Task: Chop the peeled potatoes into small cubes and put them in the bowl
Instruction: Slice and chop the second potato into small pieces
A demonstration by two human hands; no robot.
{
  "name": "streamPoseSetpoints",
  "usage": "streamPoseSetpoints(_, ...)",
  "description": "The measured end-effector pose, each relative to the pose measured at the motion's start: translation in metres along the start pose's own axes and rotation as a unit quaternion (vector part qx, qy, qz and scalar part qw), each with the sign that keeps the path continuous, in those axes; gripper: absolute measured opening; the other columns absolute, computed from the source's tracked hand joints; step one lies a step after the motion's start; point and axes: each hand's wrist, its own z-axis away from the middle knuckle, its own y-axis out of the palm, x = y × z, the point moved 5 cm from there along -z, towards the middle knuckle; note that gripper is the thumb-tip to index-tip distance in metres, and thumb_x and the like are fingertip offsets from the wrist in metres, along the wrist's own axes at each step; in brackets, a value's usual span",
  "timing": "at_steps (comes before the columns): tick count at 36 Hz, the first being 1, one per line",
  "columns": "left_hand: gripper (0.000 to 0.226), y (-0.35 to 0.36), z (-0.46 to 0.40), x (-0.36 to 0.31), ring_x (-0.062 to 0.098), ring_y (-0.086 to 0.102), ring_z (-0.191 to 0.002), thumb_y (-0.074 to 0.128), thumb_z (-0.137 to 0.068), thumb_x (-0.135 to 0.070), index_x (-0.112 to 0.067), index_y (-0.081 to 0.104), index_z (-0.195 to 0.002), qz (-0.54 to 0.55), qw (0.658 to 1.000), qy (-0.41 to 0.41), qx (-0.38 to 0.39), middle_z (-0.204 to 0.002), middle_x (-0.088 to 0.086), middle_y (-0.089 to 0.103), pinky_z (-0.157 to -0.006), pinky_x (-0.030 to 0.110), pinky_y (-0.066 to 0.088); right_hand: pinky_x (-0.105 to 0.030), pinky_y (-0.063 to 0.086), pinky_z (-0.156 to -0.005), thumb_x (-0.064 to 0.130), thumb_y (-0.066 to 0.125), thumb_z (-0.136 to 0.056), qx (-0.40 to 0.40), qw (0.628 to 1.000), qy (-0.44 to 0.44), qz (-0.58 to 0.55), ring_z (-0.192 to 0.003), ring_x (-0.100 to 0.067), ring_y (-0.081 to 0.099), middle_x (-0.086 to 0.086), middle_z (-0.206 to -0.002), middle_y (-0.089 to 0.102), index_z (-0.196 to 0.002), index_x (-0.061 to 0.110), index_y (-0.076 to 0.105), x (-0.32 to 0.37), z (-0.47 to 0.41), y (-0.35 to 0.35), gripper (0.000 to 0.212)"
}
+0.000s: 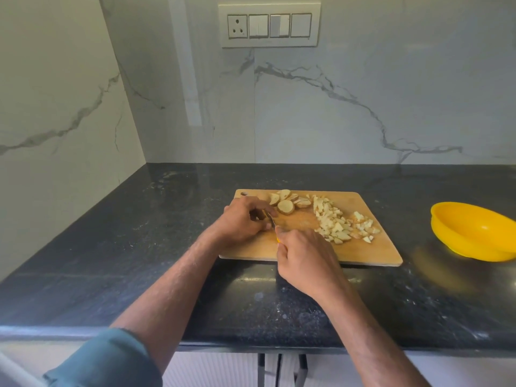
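Observation:
A wooden cutting board lies on the black counter. Round potato slices sit at its far left, and a heap of small potato cubes covers its right half. My right hand grips a knife by its yellow handle, the blade pointing away toward my left hand. My left hand rests on the board with curled fingers around the blade's tip; whatever piece it holds is hidden under the fingers. A yellow bowl stands off the board at the right, with nothing visible inside it.
The black granite counter runs into a corner at the left, with marble walls behind and to the left. A switch panel is on the back wall. The counter's front edge runs across below my forearms.

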Motion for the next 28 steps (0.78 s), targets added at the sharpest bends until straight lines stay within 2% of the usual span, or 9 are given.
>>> streamPoseSetpoints(5, 0.018, 0.000, 0.000, -0.002, 0.006, 0.060, -0.095, 0.081, -0.085, -0.024, -0.040, 0.078, -0.094, -0.007, 1.000, 0.001, 0.004, -0.097, -0.016, 0.066, -0.101, 0.048, 0.048, -0.014, 0.026, -0.041, 0.019, 0.045, -0.103, 0.028, 0.999, -0.016, -0.012, -0.052, 0.001, 0.040, 0.010, -0.079, 0.058, -0.134, 0.016, 0.062, -0.001, 0.008, -0.004, 0.035)
streamPoseSetpoints(10, 0.019, 0.001, 0.000, -0.003, 0.004, 0.059, -0.098, 0.080, -0.087, -0.025, -0.043, 0.076, -0.092, -0.004, 1.000, -0.004, 0.007, -0.101, -0.018, 0.065, -0.105, 0.051, 0.045, -0.010, 0.035, -0.043, 0.016, 0.050, -0.102, 0.069, 0.996, -0.016, -0.055, -0.045, 0.002, 0.050, 0.017, -0.050, 0.037, -0.142, 0.015, 0.054, -0.007, 0.027, -0.014, 0.041)
streamPoseSetpoints(13, 0.018, 0.001, 0.001, -0.002, 0.005, 0.060, -0.098, 0.081, -0.086, -0.026, -0.043, 0.075, -0.091, 0.003, 1.000, -0.007, 0.004, -0.101, -0.017, 0.066, -0.105, 0.051, 0.045, -0.015, 0.034, -0.040, 0.018, 0.052, -0.100, 0.051, 0.996, -0.010, -0.072, -0.042, -0.007, 0.049, 0.017, -0.047, 0.041, -0.140, 0.018, 0.058, -0.019, 0.034, -0.019, 0.040)
streamPoseSetpoints(14, 0.018, 0.001, 0.001, -0.001, 0.006, 0.061, -0.098, 0.081, -0.085, -0.026, -0.042, 0.076, -0.092, 0.005, 1.000, -0.007, 0.002, -0.100, -0.016, 0.066, -0.103, 0.050, 0.047, -0.015, 0.034, -0.039, 0.018, 0.053, -0.099, 0.041, 0.996, -0.007, -0.082, -0.040, -0.008, 0.047, 0.017, -0.052, 0.053, -0.138, 0.020, 0.059, -0.024, 0.035, -0.022, 0.040)
streamPoseSetpoints(16, 0.018, 0.000, 0.002, -0.001, 0.010, 0.063, -0.096, 0.082, -0.085, -0.024, -0.038, 0.077, -0.095, 0.016, 1.000, -0.010, -0.003, -0.098, -0.011, 0.068, -0.098, 0.045, 0.052, -0.011, 0.037, -0.046, 0.018, 0.055, -0.098, 0.010, 0.994, -0.001, -0.111, -0.042, -0.001, 0.045, 0.009, -0.091, 0.077, -0.137, 0.021, 0.060, -0.030, 0.035, -0.028, 0.040)
streamPoseSetpoints(17, 0.021, -0.001, 0.002, -0.001, 0.011, 0.064, -0.094, 0.083, -0.084, -0.022, -0.037, 0.076, -0.098, 0.023, 1.000, -0.013, -0.005, -0.096, -0.009, 0.069, -0.095, 0.042, 0.054, -0.008, 0.040, -0.054, 0.018, 0.055, -0.097, -0.007, 0.992, 0.002, -0.126, -0.048, 0.006, 0.045, 0.007, -0.114, 0.074, -0.138, 0.020, 0.060, -0.031, 0.034, -0.030, 0.041)
streamPoseSetpoints(19, 0.030, -0.003, 0.003, 0.000, 0.012, 0.066, -0.092, 0.085, -0.082, -0.021, -0.034, 0.075, -0.107, 0.033, 0.999, -0.019, -0.008, -0.094, -0.007, 0.070, -0.091, 0.033, 0.056, -0.004, 0.038, -0.061, 0.017, 0.056, -0.097, -0.026, 0.990, 0.005, -0.141, -0.052, 0.010, 0.043, 0.006, -0.128, 0.067, -0.139, 0.017, 0.058, -0.027, 0.030, -0.031, 0.042)
streamPoseSetpoints(22, 0.039, -0.006, 0.004, 0.004, 0.010, 0.068, -0.090, 0.089, -0.078, -0.020, -0.030, 0.073, -0.112, 0.046, 0.998, -0.026, -0.019, -0.090, -0.008, 0.073, -0.087, 0.023, 0.053, -0.008, 0.034, -0.042, 0.015, 0.054, -0.099, -0.037, 0.989, 0.011, -0.143, -0.045, 0.005, 0.050, 0.002, -0.118, 0.072, -0.140, 0.012, 0.057, -0.017, 0.019, -0.023, 0.041)
streamPoseSetpoints(28, 0.039, -0.009, 0.004, 0.005, 0.007, 0.071, -0.082, 0.094, -0.069, -0.017, -0.025, 0.069, -0.098, 0.065, 0.996, -0.034, -0.055, -0.082, -0.005, 0.076, -0.073, 0.009, 0.048, -0.005, 0.032, -0.044, 0.018, 0.054, -0.098, -0.055, 0.995, 0.016, -0.087, -0.046, 0.008, 0.035, -0.004, -0.090, 0.076, -0.138, 0.013, 0.058, -0.010, 0.007, -0.003, 0.041)
